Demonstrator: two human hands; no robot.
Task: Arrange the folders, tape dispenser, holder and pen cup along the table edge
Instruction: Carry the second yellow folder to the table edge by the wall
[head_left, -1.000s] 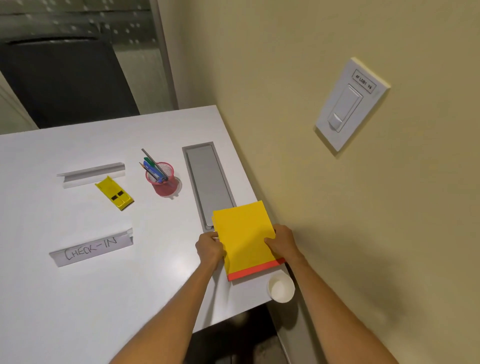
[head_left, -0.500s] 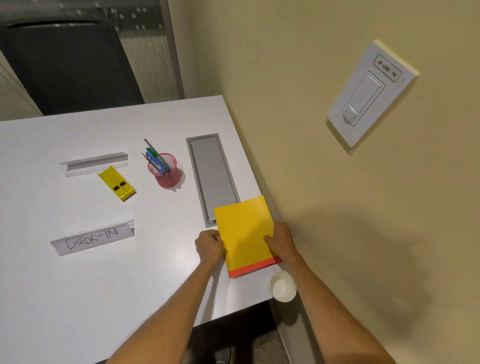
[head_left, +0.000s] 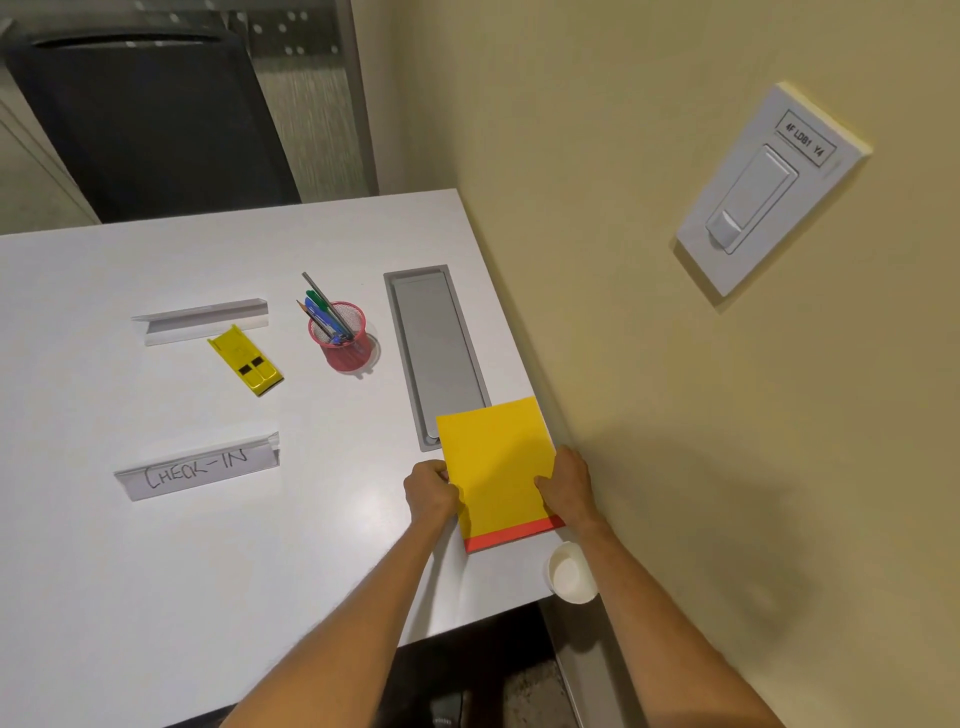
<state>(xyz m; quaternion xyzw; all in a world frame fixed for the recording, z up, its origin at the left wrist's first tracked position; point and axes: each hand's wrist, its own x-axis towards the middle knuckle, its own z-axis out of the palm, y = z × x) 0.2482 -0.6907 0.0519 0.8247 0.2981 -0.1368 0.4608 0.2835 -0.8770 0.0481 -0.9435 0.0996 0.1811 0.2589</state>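
Observation:
A yellow folder lies on a red one, whose edge shows at the near side, by the table's right edge near the wall. My left hand grips the stack's left edge. My right hand holds its right edge, fingers on top. A red mesh pen cup with several pens stands further back. The yellow tape dispenser lies left of the cup. A white holder lies behind the dispenser. A paper sign holder reading CHECK-IN sits nearer on the left.
The white table meets a beige wall on the right. A grey recessed cable tray runs along that edge, its near end under the folders. A white paper cup sits at the near right corner. A black chair stands behind.
The stack and both hands have kept their place on the table; only the head camera has shifted, so the view tilts slightly.

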